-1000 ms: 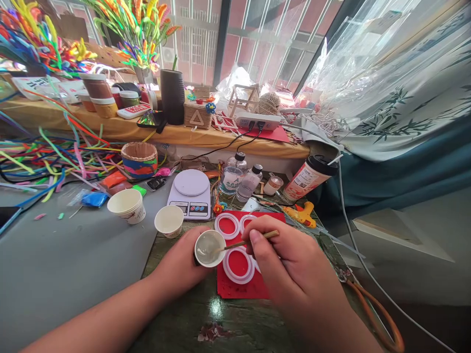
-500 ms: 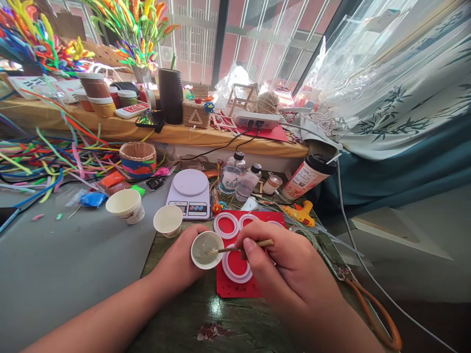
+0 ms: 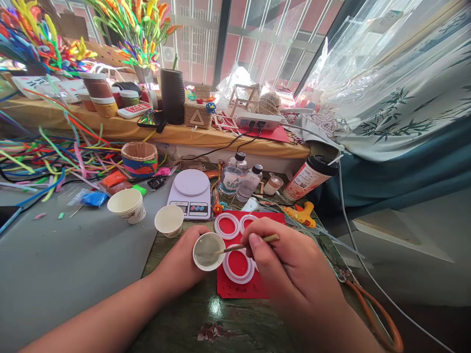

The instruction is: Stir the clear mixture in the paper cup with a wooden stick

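Observation:
My left hand (image 3: 186, 260) is closed round a white paper cup (image 3: 208, 268), tilted so that cloudy, greyish liquid (image 3: 206, 251) shows inside. In my right hand (image 3: 279, 260) a thin wooden stick (image 3: 272, 239) is pinched between thumb and fingers, its lower end dipping into that liquid. Just right of the cup, round white ring-shaped molds (image 3: 237, 280) lie on a red sheet (image 3: 225, 291); my right hand hides part of them. A second paper cup (image 3: 169, 220) stands behind my left hand, beside a stack of paper cups (image 3: 127, 206).
Behind the cups sits a white kitchen scale (image 3: 189, 193). Two clear bottles (image 3: 249, 184), a small jar (image 3: 273, 184) and a tilted drink cup (image 3: 311, 177) stand farther back. A yellow glue gun (image 3: 303, 214) and orange-handled pliers (image 3: 379, 314) lie at right. Pipe cleaners (image 3: 44, 157) crowd the left.
The stick has shifted slightly right within the cup, and my right hand has moved a little right with it. My left hand still holds the cup in nearly the same place.

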{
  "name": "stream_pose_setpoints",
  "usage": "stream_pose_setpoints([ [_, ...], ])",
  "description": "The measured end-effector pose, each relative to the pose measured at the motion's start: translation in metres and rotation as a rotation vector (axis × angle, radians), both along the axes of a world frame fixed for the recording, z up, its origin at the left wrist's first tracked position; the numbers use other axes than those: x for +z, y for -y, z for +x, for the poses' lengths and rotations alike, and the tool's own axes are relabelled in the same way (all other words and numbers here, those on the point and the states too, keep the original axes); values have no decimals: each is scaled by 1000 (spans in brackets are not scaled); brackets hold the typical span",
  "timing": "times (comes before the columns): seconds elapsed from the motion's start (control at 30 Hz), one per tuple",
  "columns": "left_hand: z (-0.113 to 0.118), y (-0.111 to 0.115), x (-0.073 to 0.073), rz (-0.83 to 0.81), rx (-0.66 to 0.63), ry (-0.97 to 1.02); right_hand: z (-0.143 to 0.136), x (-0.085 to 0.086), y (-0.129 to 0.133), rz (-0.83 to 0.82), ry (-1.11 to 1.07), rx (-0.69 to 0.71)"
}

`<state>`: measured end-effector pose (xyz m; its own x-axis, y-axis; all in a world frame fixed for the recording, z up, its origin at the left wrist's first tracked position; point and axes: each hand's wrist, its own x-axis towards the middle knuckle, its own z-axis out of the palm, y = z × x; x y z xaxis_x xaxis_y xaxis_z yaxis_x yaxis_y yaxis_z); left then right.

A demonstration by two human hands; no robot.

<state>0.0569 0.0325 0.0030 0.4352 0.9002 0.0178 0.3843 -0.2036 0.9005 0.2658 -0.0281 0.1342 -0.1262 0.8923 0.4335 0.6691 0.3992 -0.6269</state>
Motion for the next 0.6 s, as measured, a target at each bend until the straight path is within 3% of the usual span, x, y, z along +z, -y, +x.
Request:
stream_pose_setpoints([
  [0.6,1,-2,-3,23,-55,-12,-3,-1,4,-52,-52,8],
])
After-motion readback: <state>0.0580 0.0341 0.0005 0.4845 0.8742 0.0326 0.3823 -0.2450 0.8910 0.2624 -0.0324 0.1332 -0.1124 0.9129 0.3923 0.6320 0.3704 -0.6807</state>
